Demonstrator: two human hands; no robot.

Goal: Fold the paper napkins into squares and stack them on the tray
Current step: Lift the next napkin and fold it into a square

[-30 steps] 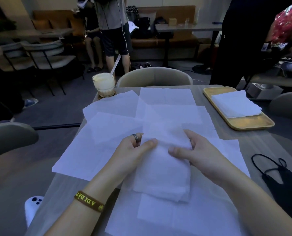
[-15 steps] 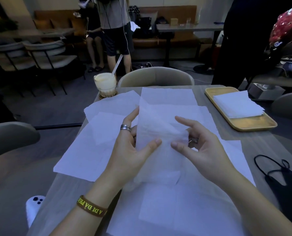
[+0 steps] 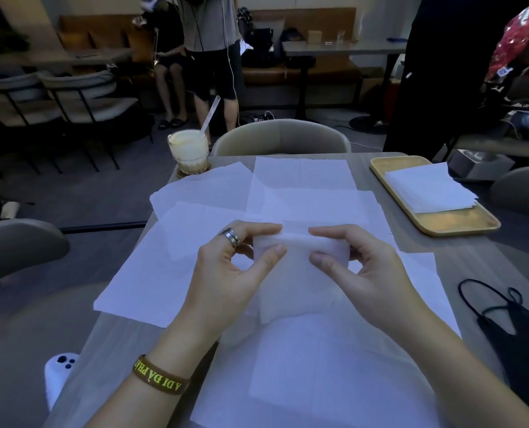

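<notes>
The folded napkin [image 3: 300, 273] is over the middle of the counter [image 3: 491, 264], its top edge doubled over into a thick band. The left hand [image 3: 226, 273] has its grip clamped on the napkin's upper left corner, thumb in front and forefinger along the top. The right hand [image 3: 368, 273] is clamped the same way on the upper right corner. Under them, unfolded napkins [image 3: 152, 273] lie overlapping from the near edge to the far edge. By the far right corner, a yellow tray [image 3: 461, 223] carries a stack of folded napkins [image 3: 427, 189] on its far half. A glass of pale drink [image 3: 189, 152] stands at the far left corner. A black face mask [image 3: 522, 329] lies at the right edge.
</notes>
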